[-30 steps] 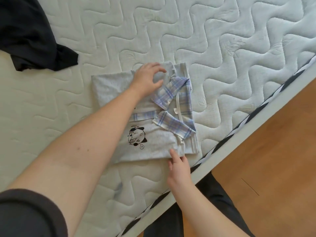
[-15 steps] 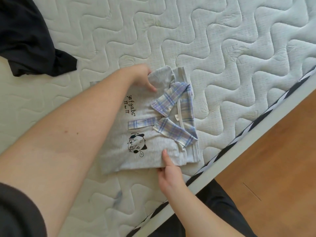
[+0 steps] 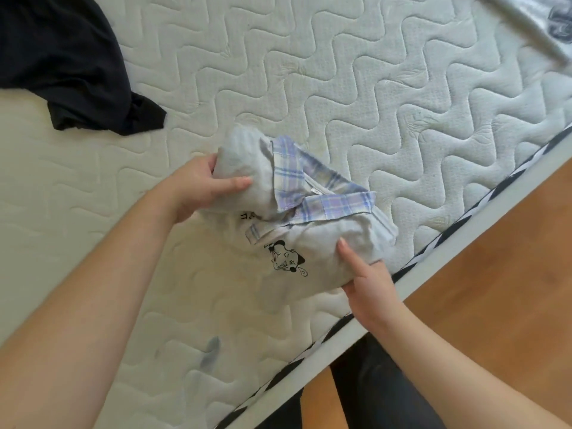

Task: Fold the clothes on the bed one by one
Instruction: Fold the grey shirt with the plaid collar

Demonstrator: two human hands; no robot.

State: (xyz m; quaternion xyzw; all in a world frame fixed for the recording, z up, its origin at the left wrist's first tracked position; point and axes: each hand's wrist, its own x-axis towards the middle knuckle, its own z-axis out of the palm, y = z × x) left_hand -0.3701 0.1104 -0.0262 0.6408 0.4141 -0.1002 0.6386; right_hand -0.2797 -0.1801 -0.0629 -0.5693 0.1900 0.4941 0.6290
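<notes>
A folded grey shirt (image 3: 322,243) with a blue plaid collar and a small black cartoon print is lifted off the white quilted mattress (image 3: 371,103), near its right edge. My left hand (image 3: 201,187) grips the shirt's far folded end, thumb on top. My right hand (image 3: 365,280) holds the near end, thumb pressed on top and fingers hidden underneath. The shirt sags a little between both hands.
A black garment (image 3: 68,66) lies crumpled at the upper left of the mattress. Another pale garment (image 3: 544,23) shows at the top right corner. The mattress edge has black-and-white piping (image 3: 464,224); beyond it is a wooden floor (image 3: 495,289) and my dark trouser legs (image 3: 371,394).
The shirt lay flat on the mattress with my hands at its ends; now both hands have taken hold of it and raised it off the bed. The view shifted slightly.
</notes>
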